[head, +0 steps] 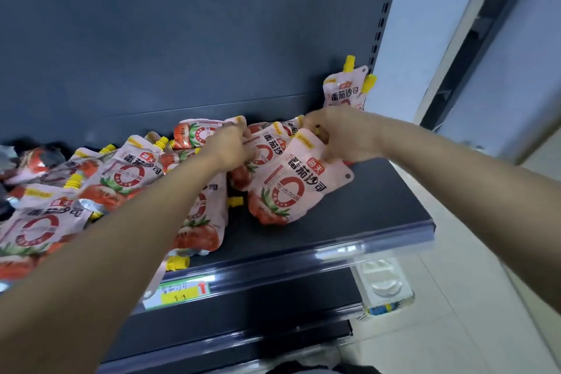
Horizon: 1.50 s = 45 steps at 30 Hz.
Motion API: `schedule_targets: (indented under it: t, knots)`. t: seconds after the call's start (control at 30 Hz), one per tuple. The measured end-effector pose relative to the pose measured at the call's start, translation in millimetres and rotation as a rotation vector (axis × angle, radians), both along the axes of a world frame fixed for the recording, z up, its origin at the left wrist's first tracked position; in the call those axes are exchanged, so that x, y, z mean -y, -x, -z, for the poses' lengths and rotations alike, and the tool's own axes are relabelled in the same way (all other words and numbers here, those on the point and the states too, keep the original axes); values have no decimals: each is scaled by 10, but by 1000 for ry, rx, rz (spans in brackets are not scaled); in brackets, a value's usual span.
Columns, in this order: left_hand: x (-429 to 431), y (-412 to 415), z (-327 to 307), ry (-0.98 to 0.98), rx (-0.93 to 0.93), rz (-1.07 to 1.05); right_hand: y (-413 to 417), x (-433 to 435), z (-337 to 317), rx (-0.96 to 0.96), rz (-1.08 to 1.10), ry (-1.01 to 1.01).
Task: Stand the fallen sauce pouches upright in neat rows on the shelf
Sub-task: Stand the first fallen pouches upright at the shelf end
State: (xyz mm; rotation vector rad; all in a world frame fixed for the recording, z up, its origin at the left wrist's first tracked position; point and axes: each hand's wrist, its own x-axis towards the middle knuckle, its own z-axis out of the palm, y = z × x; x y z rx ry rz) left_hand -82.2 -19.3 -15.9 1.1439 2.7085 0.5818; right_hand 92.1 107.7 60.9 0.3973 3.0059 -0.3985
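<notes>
Many pink tomato-print sauce pouches (100, 179) with yellow spouts lying jumbled across the dark shelf (379, 206), left hand (230, 146) gripping one pouch, right hand (340, 136) pinching another pouch's top (291, 179), one upright pouch (344, 89) far right.

pouch under my right hand (340, 138): pale pink pouch (291, 182), red ring in the middle, black characters, small red logo square, red tomatoes with green leaves at the bottom, yellow strip near the top. fallen pouches (100, 179) to my left: same print, yellow caps, silver at some edges. upright pouch (344, 89) at the back: pink, yellow cap. shelf (364, 209): dark grey, back panel (182, 24) blue-grey. price tag (179, 293): yellow and green, red arrow.
</notes>
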Motion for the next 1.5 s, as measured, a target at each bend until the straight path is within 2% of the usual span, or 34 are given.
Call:
schedule_targets:
  t: [0.13,0.23,0.5,0.63,0.8,1.07,1.3,1.4,1.5]
  knots:
    - [-202,62,30,63,22,10,-16,-2,-199,-24,-6,-88]
    - [-306,80,37,74,135,5,-40,-33,-226,-2,-2,-131]
    - [-406,76,19,93,221,-82,-123,-246,-246,-13,113,-35]
    - [-426,43,-13,131,240,-52,-134,-275,-241,-25,116,61]
    - [-431,-55,-83,123,222,-26,-164,-384,-227,-68,132,-33]
    - [-401,-115,-123,-204,286,-141,-278,-771,-176,-133,246,-191]
    - [-395,-447,-150,-571,606,-233,-221,-1004,-69,-215,281,-173]
    - [-376,-632,-133,-629,639,-225,-193,-1029,-75,-212,246,-152]
    - [-351,-795,-113,-599,669,-180,-204,-1048,-83,-202,222,-136]
